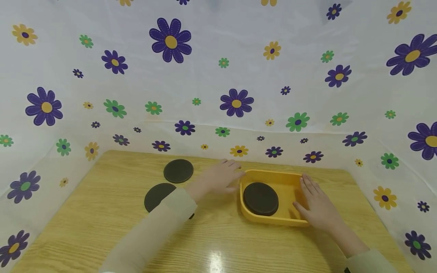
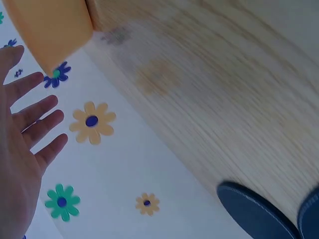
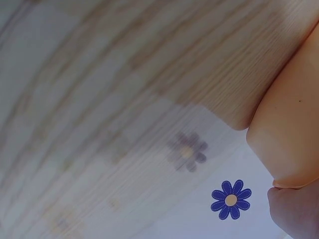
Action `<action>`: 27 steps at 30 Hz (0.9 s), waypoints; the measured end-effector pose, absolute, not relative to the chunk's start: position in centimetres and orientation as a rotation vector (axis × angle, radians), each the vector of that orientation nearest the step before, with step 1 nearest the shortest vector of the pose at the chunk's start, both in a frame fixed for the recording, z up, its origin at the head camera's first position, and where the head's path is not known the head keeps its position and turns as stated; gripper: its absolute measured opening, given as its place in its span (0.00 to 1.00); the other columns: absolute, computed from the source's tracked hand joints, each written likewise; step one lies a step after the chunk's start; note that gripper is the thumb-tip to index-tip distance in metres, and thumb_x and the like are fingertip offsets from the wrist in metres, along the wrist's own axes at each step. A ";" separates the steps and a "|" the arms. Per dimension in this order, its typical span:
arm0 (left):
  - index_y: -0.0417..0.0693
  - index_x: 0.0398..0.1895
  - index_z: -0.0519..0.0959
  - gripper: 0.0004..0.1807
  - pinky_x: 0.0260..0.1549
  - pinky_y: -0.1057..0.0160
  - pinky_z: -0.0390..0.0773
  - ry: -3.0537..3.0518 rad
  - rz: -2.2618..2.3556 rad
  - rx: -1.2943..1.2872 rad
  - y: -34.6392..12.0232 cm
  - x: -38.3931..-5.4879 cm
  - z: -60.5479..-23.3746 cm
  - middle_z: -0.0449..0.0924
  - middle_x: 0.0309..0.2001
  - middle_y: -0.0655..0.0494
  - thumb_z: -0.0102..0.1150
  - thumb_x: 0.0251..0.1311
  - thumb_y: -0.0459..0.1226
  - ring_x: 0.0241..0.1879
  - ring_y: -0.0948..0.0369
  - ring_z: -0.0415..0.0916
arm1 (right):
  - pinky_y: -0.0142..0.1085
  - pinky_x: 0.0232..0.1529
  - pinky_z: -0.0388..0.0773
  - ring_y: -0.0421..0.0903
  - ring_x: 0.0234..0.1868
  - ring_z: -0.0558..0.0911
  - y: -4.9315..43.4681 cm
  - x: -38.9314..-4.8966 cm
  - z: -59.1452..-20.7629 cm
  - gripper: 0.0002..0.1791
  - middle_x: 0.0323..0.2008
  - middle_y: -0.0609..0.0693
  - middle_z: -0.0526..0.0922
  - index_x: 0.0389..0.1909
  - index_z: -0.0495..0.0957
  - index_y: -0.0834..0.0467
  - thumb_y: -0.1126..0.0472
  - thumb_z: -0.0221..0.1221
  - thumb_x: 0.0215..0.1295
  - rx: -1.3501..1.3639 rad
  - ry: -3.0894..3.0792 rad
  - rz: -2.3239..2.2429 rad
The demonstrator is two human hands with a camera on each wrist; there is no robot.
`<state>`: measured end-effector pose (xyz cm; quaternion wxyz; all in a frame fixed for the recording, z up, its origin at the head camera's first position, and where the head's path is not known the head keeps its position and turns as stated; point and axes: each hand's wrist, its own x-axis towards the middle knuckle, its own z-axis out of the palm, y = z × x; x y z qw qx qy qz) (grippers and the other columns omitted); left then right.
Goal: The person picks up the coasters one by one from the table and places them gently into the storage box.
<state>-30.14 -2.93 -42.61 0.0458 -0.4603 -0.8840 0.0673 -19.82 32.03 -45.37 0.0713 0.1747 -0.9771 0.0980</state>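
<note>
A yellow rectangular plastic tray (image 1: 273,220) sits on the wooden table, with a thick black disc (image 1: 261,198) lying flat at its left end. My left hand (image 1: 222,178) is beside the tray's left wall, fingers spread and loosely bent, holding nothing; the left wrist view shows the fingers (image 2: 40,117) near the tray's wall (image 2: 50,30). Over the right rim rests my right hand (image 1: 319,208), fingers straight along the outer side and thumb extended over the inside. In the right wrist view, only a bit of that hand (image 3: 296,211) shows, touching the rim at a corner.
Left of the tray lie a flat black coaster-like disc (image 1: 178,170) and another like it (image 1: 157,195), partly hidden by my left sleeve (image 1: 160,227). A dark edge shows below the sleeve. A white flower-printed sheet (image 1: 205,76) encloses the table's back and sides.
</note>
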 end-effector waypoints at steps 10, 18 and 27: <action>0.54 0.77 0.71 0.31 0.80 0.47 0.61 -2.864 0.187 -1.242 -7.3 -31.3 -42.2 0.69 0.77 0.49 0.53 0.78 0.55 0.78 0.50 0.65 | 0.24 0.76 0.18 0.71 0.82 0.54 32.0 -19.9 -45.4 0.46 0.81 0.75 0.53 0.79 0.54 0.78 0.49 0.58 0.76 0.518 -2.950 0.291; 0.50 0.75 0.73 0.30 0.78 0.46 0.65 -2.916 0.094 -1.125 -10.4 -31.8 -42.9 0.72 0.73 0.47 0.56 0.76 0.53 0.75 0.49 0.68 | 0.24 0.76 0.18 0.71 0.83 0.53 32.2 -20.0 -45.6 0.46 0.82 0.73 0.51 0.79 0.53 0.77 0.49 0.57 0.76 0.508 -2.958 0.301; 0.49 0.76 0.73 0.35 0.78 0.41 0.62 -2.965 0.012 -0.920 -13.8 -32.4 -43.9 0.71 0.73 0.43 0.63 0.71 0.55 0.75 0.44 0.66 | 0.23 0.75 0.18 0.71 0.82 0.54 32.1 -19.9 -45.4 0.46 0.81 0.74 0.53 0.79 0.54 0.78 0.49 0.58 0.76 0.515 -2.947 0.299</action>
